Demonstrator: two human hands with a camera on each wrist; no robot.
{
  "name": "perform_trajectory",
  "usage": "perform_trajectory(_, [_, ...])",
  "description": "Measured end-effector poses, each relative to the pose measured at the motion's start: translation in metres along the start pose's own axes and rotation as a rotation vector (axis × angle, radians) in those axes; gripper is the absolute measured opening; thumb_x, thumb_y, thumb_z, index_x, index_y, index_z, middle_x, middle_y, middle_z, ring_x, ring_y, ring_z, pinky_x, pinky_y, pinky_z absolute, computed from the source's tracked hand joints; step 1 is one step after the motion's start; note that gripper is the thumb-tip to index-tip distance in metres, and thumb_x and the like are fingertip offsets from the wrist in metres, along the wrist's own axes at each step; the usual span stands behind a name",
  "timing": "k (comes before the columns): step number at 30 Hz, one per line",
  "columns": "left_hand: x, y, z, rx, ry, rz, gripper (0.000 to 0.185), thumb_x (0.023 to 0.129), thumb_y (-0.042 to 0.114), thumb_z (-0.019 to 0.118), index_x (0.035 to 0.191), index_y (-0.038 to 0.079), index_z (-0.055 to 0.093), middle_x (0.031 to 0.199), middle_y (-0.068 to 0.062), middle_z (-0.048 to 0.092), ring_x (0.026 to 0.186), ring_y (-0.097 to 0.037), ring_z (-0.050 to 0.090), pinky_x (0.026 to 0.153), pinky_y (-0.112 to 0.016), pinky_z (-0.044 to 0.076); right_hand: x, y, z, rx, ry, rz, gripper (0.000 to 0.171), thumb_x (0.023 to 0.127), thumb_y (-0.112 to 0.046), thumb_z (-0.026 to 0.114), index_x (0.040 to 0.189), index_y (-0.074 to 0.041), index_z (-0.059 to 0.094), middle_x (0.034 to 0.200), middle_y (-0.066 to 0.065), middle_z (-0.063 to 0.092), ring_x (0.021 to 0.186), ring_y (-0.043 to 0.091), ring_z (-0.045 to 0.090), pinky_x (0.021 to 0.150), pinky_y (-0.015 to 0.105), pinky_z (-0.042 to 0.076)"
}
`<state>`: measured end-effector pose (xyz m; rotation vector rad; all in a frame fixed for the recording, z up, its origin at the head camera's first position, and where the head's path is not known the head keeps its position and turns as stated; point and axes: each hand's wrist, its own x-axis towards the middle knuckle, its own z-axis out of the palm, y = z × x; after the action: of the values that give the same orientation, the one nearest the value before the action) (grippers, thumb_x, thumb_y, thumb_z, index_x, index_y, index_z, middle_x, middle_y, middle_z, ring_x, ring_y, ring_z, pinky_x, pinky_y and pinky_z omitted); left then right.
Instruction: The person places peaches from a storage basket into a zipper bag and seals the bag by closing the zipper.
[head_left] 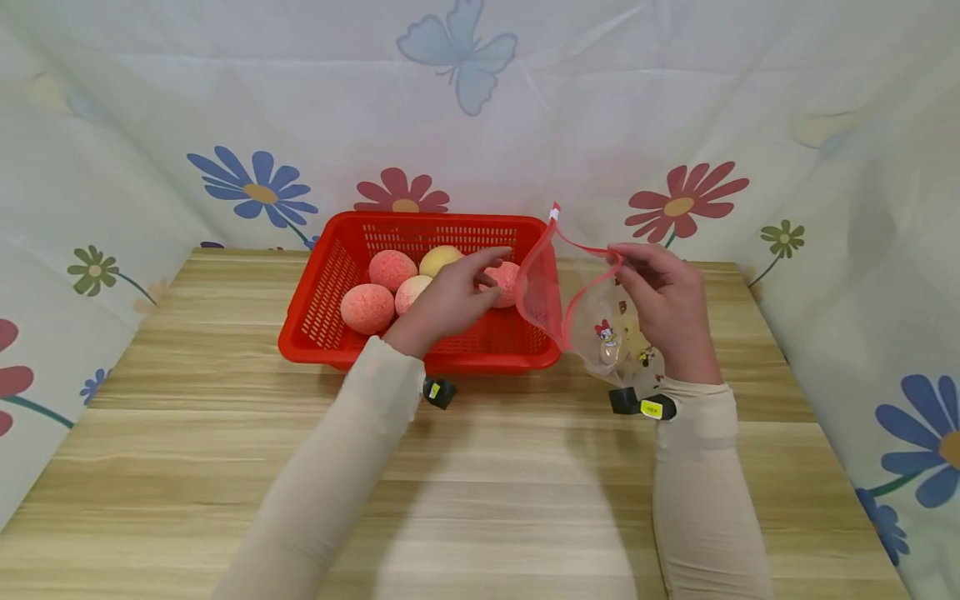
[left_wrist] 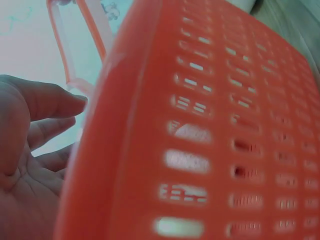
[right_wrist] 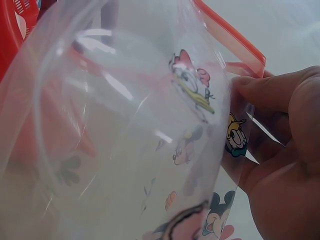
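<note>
A red plastic basket [head_left: 303, 333] with slotted walls stands on the table and holds several rough, round, fruit-like balls. My left hand [head_left: 453, 296] reaches over its front rim, fingers extended and apart, nothing held between them. Just beyond those fingertips lies a pink ball [head_left: 504, 285]; whether they touch it cannot be told. A clear zip bag [head_left: 607, 342] with a red zip edge and cartoon prints hangs at the basket's right side, its mouth spread apart. My right hand [head_left: 667, 304] pinches the right end of that edge. In the right wrist view, thumb and fingers grip the bag [right_wrist: 150, 135].
Left in the basket sit a pink ball [head_left: 367, 309], another pink one [head_left: 392, 271], a yellow one [head_left: 439, 260] and a paler one [head_left: 411, 293]. The wooden table [head_left: 480, 500] runs back to a flowered cloth [head_left: 570, 108].
</note>
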<state>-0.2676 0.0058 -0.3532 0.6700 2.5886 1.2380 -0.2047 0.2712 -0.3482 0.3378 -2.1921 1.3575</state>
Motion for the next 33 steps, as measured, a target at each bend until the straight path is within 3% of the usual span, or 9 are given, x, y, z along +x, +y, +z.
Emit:
perform_trajectory(9, [-0.002, -0.012, -0.008, 0.109, 0.054, -0.054, 0.058, 0.093, 0.027, 0.062, 0.147, 0.028, 0.04, 0.144, 0.0, 0.049, 0.126, -0.024, 0.052, 0.101, -0.045, 0.05, 0.0, 0.001, 0.0, 0.012, -0.004, 0.022, 0.026, 0.093, -0.011, 0.062, 0.117, -0.009, 0.069, 0.101, -0.018, 0.066, 0.091, 0.004, 0.063, 0.082, 0.012, 0.052])
perform_trajectory(19, [-0.008, -0.022, -0.019, 0.175, 0.111, -0.103, 0.061, 0.092, 0.024, 0.064, 0.147, 0.023, 0.04, 0.147, -0.006, 0.045, 0.131, -0.029, 0.046, 0.104, -0.05, 0.045, 0.0, -0.001, 0.0, 0.013, -0.008, 0.027, 0.025, 0.093, -0.011, 0.062, 0.117, -0.008, 0.069, 0.103, -0.013, 0.067, 0.093, 0.004, 0.063, 0.083, 0.012, 0.052])
perform_trajectory(29, [-0.009, -0.035, -0.026, 0.236, 0.122, -0.144, 0.061, 0.092, 0.026, 0.066, 0.147, 0.019, 0.04, 0.147, -0.009, 0.043, 0.129, -0.03, 0.045, 0.107, -0.049, 0.043, 0.0, -0.001, -0.001, 0.013, -0.009, 0.017, 0.025, 0.094, -0.011, 0.062, 0.117, -0.008, 0.069, 0.104, -0.002, 0.07, 0.092, 0.005, 0.064, 0.083, 0.012, 0.052])
perform_trajectory(33, [-0.009, -0.04, -0.028, 0.263, 0.107, -0.176, 0.064, 0.09, 0.023, 0.067, 0.148, 0.019, 0.039, 0.15, -0.012, 0.039, 0.133, -0.032, 0.043, 0.106, -0.05, 0.044, 0.0, 0.0, -0.001, 0.013, -0.009, 0.017, 0.025, 0.094, -0.011, 0.062, 0.117, -0.008, 0.069, 0.103, -0.006, 0.069, 0.092, 0.005, 0.064, 0.083, 0.012, 0.052])
